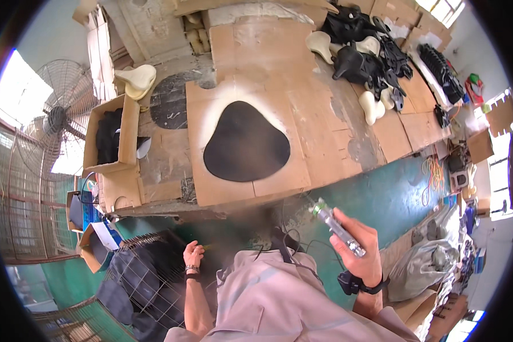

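Observation:
A black rounded-triangle sheet (246, 142), shaped like a saddle cover, lies flat on the cardboard-covered bench with pale overspray around its upper edges. My right hand (356, 242) is wrapped round a silver spray gun (339, 231) with a green front end. It is held off the bench's front edge, to the right of the sheet. My left hand (193, 255) hangs low in front of the bench with its fingers curled. A thin yellowish thing shows beside its fingertips; I cannot make out what it is or whether the hand holds it.
Cream saddle pads (369, 107) and black covers (353, 62) are heaped at the bench's back right. A cardboard box (109, 137) of black pieces stands on its left. Below are a wire rack (154, 279) with dark sheets and, at far left, a large fan (57, 119).

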Demonstrator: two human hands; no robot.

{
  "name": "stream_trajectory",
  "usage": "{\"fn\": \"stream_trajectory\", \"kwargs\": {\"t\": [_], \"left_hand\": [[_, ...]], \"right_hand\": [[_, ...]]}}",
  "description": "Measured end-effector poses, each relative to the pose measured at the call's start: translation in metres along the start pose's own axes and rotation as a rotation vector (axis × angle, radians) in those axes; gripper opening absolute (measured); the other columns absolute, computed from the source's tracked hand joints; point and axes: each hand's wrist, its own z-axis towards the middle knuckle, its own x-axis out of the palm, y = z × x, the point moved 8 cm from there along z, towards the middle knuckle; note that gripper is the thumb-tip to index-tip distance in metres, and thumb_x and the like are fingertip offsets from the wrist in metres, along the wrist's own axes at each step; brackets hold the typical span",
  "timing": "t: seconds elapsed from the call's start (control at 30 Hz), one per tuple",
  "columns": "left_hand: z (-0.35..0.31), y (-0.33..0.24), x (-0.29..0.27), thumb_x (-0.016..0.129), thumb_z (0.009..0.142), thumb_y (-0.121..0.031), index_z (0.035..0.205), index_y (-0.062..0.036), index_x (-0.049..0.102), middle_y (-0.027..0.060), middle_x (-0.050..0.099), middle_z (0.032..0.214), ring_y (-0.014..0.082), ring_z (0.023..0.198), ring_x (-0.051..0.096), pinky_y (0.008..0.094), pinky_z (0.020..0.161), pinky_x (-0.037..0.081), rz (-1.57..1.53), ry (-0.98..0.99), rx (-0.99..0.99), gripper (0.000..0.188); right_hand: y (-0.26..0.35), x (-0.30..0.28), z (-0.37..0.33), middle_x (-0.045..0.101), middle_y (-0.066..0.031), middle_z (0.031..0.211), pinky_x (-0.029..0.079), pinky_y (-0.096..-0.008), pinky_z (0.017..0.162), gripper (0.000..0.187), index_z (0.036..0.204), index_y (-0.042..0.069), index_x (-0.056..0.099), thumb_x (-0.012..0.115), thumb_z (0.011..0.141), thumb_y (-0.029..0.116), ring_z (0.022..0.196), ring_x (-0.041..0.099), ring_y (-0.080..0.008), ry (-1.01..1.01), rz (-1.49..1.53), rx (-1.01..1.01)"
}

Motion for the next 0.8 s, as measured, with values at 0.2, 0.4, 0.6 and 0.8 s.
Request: {"fn": "stream_trajectory", "kwargs": {"t": [0.2, 0.4, 0.6, 0.8], "left_hand": [[-0.01, 0.055, 0.015, 0.06, 0.087, -0.007, 0.123, -0.0028, 0.058, 0.0138, 0.069, 0.094, 0.0194, 0.073, 0.068, 0.0308, 0.057, 0.055, 0.017, 0.038, -0.232, 0.037], [-0.059, 0.097, 0.01, 0.063, 0.084, -0.006, 0.116, -0.0034, 0.063, 0.0116, 0.069, 0.088, 0.0214, 0.071, 0.066, 0.0305, 0.053, 0.048, 0.086, 0.032, -0.356, 0.032], [-0.099, 0.074, 0.016, 0.06, 0.085, -0.022, 0.111, -0.0013, 0.071, 0.0129, 0.071, 0.111, 0.0227, 0.103, 0.066, 0.0309, 0.092, 0.051, 0.217, -0.061, -0.428, 0.035], [-0.077, 0.093, 0.021, 0.059, 0.088, -0.016, 0.118, 0.0025, 0.065, 0.0169, 0.07, 0.107, 0.0264, 0.091, 0.069, 0.035, 0.082, 0.055, 0.076, -0.006, -0.334, 0.036]], "right_hand": [[-0.015, 0.009, -0.005, 0.067, -0.0203, 0.095, 0.052, -0.0338, 0.073, 0.055, 0.127, -0.002, 0.058, 0.072, 0.074, -0.005, 0.08, 0.067, -0.0338, 0.09, -0.003, 0.009], [-0.008, -0.005, 0.031, 0.067, -0.0202, 0.098, 0.052, -0.0324, 0.072, 0.053, 0.128, -0.002, 0.058, 0.07, 0.076, -0.006, 0.08, 0.067, -0.033, -0.064, 0.051, -0.023], [-0.028, 0.003, 0.014, 0.068, -0.019, 0.095, 0.051, -0.0317, 0.074, 0.051, 0.126, -0.002, 0.06, 0.072, 0.076, -0.001, 0.077, 0.065, -0.0284, 0.106, 0.014, 0.026], [-0.026, -0.019, 0.026, 0.068, -0.0187, 0.094, 0.051, -0.0323, 0.069, 0.052, 0.127, -0.003, 0.058, 0.069, 0.077, -0.005, 0.076, 0.065, -0.0299, -0.066, 0.013, 0.012]]}}
